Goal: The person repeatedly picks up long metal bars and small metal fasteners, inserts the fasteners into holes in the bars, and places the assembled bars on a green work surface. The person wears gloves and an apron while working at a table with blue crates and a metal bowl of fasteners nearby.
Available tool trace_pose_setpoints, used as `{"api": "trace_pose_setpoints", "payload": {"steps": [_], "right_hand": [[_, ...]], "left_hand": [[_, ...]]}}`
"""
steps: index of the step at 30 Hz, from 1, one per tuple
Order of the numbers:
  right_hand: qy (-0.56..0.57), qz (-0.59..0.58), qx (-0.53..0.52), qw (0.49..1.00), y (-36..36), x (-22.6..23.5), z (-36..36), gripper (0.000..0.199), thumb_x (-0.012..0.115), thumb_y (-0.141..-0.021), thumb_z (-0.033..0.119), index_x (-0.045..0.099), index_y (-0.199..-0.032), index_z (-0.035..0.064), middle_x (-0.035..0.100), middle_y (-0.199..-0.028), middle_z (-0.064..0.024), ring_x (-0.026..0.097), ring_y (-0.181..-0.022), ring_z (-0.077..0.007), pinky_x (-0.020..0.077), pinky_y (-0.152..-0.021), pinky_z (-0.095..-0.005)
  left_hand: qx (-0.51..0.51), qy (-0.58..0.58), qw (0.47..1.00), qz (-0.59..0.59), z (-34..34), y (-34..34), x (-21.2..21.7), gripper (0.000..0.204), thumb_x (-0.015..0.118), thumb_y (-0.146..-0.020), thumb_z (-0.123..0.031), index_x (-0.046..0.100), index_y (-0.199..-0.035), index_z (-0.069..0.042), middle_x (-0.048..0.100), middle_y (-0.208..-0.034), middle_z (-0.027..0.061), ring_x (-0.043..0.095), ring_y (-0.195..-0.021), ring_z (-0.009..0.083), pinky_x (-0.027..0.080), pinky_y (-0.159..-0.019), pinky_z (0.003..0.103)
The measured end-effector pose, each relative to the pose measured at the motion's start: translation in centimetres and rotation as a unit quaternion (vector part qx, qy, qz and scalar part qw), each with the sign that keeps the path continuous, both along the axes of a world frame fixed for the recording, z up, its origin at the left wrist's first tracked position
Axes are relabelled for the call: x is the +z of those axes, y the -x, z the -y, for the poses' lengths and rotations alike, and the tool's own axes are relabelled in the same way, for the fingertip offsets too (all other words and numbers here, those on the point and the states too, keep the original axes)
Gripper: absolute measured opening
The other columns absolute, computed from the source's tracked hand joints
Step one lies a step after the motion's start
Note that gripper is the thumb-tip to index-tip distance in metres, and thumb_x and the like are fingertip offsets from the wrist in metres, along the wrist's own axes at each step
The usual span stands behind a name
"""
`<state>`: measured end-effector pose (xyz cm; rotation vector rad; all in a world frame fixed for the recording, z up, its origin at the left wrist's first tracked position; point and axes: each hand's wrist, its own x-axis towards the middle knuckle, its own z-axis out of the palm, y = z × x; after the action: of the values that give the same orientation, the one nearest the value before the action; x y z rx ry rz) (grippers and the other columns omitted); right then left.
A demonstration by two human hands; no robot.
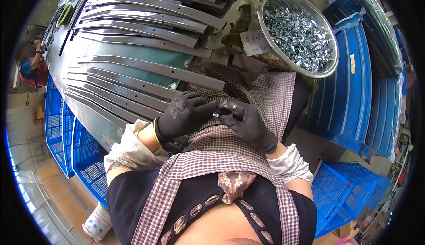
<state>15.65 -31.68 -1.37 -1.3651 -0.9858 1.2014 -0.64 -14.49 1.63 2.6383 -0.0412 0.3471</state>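
Note:
My left hand point(187, 112) and my right hand point(249, 124), both in black work gloves, meet in front of my checked apron. Between their bent fingertips shows a small shiny metal clip point(216, 114), and the fingers of both hands are closed around it. Its exact shape is mostly hidden. Just beyond my left hand lie long grey metal strips point(150, 71) with small holes, laid side by side. At the far right a round clear bowl point(333, 64) is heaped with many similar small metal clips point(297, 34).
The strips rest on a green-topped table point(146, 58). A paper tag point(255, 42) with handwriting hangs beside the bowl. Blue metal bins point(343, 94) stand at right; blue plastic crates point(90, 161) stand left and lower right point(338, 192). Another person point(34, 68) is at the far left.

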Motion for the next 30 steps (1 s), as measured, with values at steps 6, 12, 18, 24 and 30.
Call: {"api": "trace_pose_setpoints", "payload": {"steps": [6, 12, 18, 24, 30], "right_hand": [[0.077, -0.152, -0.005, 0.985, 0.4, 0.4, -0.9, 0.043, 0.079, -0.087, 0.019, 0.062, -0.121, -0.0019, 0.067, -0.095, -0.0047, 0.06, -0.084, -0.0093, 0.0512, -0.077, -0.026], [0.058, 0.02, -0.032, 0.998, -1.7, -2.5, -0.7, 0.033, 0.074, -0.092, 0.023, 0.063, -0.111, -0.0019, 0.07, -0.096, -0.0084, 0.066, -0.089, -0.0104, 0.0536, -0.076, -0.0272], [-0.012, 0.018, -0.036, 0.999, -3.8, -3.0, -2.2, 0.04, 0.077, -0.089, 0.025, 0.064, -0.116, -0.0012, 0.068, -0.085, -0.0055, 0.063, -0.074, -0.0084, 0.051, -0.066, -0.0252], [-0.026, 0.039, 0.032, 0.998, -5.6, -3.4, -2.8, 0.042, 0.079, -0.085, 0.03, 0.067, -0.11, -0.0012, 0.068, -0.085, -0.0034, 0.061, -0.075, -0.0078, 0.0501, -0.066, -0.0248], [-0.029, 0.023, 0.046, 0.998, -5.2, -3.6, -3.9, 0.035, 0.079, -0.087, 0.027, 0.069, -0.107, -0.0004, 0.068, -0.081, -0.0027, 0.061, -0.069, -0.0064, 0.0497, -0.064, -0.0224]], "left_hand": [[-0.055, -0.198, 0.978, 0.038, 0.0, -0.3, -1.1, 0.039, 0.071, -0.076, -0.022, 0.068, -0.113, -0.01, 0.059, -0.082, 0.0, 0.059, -0.073, 0.0172, 0.047, -0.064, 0.035], [0.016, -0.108, 0.993, 0.053, -2.8, -2.0, -1.3, 0.049, 0.076, -0.076, -0.026, 0.066, -0.121, -0.009, 0.066, -0.107, 0.0073, 0.066, -0.093, 0.0242, 0.052, -0.079, 0.038], [0.001, -0.049, 0.998, -0.041, -5.7, -2.4, -1.6, 0.052, 0.076, -0.079, -0.017, 0.061, -0.127, -0.005, 0.068, -0.109, 0.0145, 0.066, -0.097, 0.0356, 0.052, -0.086, 0.044], [-0.021, -0.028, 0.998, -0.046, -6.4, -2.8, -1.8, 0.048, 0.076, -0.079, -0.018, 0.062, -0.122, -0.003, 0.068, -0.104, 0.013, 0.066, -0.093, 0.0332, 0.051, -0.083, 0.044], [-0.03, -0.015, 0.998, -0.045, -6.5, -2.9, -2.2, 0.045, 0.075, -0.079, -0.02, 0.063, -0.119, -0.005, 0.067, -0.096, 0.0107, 0.065, -0.089, 0.0319, 0.051, -0.08, 0.042]]}}
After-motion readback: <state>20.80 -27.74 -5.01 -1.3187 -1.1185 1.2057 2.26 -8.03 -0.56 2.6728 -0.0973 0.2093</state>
